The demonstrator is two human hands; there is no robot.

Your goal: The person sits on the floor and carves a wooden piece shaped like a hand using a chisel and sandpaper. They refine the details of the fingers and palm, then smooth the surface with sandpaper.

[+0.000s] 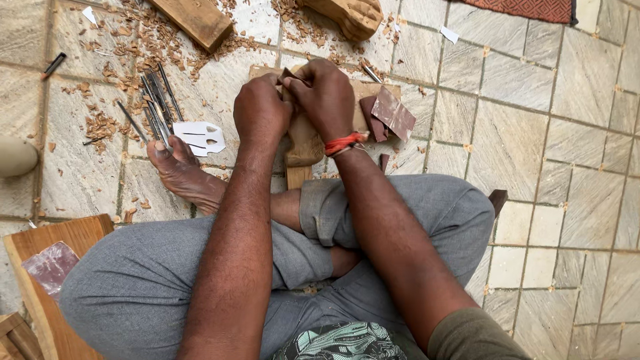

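I sit cross-legged on a stone tile floor. My left hand [261,112] and my right hand [325,97] are both closed around a small carved wooden piece [303,143] held upright between them, over a wooden board [373,90]. A small brown scrap of sandpaper shows between my fingers at the top. A red thread band circles my right wrist. My hands hide most of the wooden piece.
Sandpaper sheets [392,113] lie right of my hands. Several metal chisels [155,103] and a white paper template [200,137] lie left, by my bare foot [187,175]. Wood shavings, a wooden block [193,20] and a carved piece [350,15] lie beyond. A wooden plank [50,280] sits lower left.
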